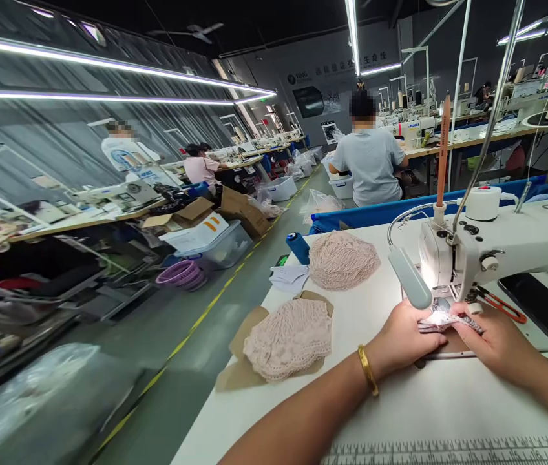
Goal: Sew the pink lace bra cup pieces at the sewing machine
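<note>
My left hand [407, 336], a gold bangle on its wrist, pinches one end of a small pale lace piece [441, 318] lying under the head of the white sewing machine [497, 245]. My right hand [492, 339] presses and grips the other end of the same lace piece, fingers closed on it. Both hands sit just in front of the lit needle area. On the white table [400, 400] to the left lies a stack of pink lace pieces [288, 337] on brown paper. A second pink lace heap [342, 259] lies farther back.
Red-handled scissors [501, 302] and a dark phone [545, 313] lie right of the needle. A blue thread cone [298, 247] and white paper scraps stand near the far lace heap. A ruler strip runs along the table's front edge. Other people sit at machines beyond; an aisle runs left.
</note>
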{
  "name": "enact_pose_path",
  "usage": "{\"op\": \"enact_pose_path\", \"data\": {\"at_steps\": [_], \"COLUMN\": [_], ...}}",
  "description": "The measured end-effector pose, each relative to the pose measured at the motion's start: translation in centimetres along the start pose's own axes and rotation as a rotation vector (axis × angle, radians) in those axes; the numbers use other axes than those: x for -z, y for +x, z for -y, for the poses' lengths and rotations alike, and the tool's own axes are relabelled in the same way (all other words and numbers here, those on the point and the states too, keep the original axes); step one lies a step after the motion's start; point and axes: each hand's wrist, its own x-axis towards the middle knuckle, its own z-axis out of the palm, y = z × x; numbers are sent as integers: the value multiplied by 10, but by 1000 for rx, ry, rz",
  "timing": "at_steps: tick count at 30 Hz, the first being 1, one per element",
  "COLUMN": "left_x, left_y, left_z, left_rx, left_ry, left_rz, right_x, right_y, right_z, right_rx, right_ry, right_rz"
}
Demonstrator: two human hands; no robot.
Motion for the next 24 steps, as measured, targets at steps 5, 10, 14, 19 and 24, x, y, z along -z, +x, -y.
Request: {"op": "enact_pose_path", "data": {"at_steps": [5,10,14,19,24], "left_x": [-1,-3,-5,-8,-8], "left_y": [-4,-9,-20,-34,-36], "left_z": [1,5,13,16,13], "left_rx": [50,-50,-367,-572,-602], "left_ry": [-64,10,317,575,577], "left_rz": [16,14,66,32,3], "right_x": [4,9,13,14,15], "right_y": [0,-1,-6,-12,-10], "right_z": [1,4,7,8,7], "right_rx": [53,125,351,429,447], "right_ry": [-34,-30,-170,-246,-257], "right_rz": [2,87,291,378,357]}}
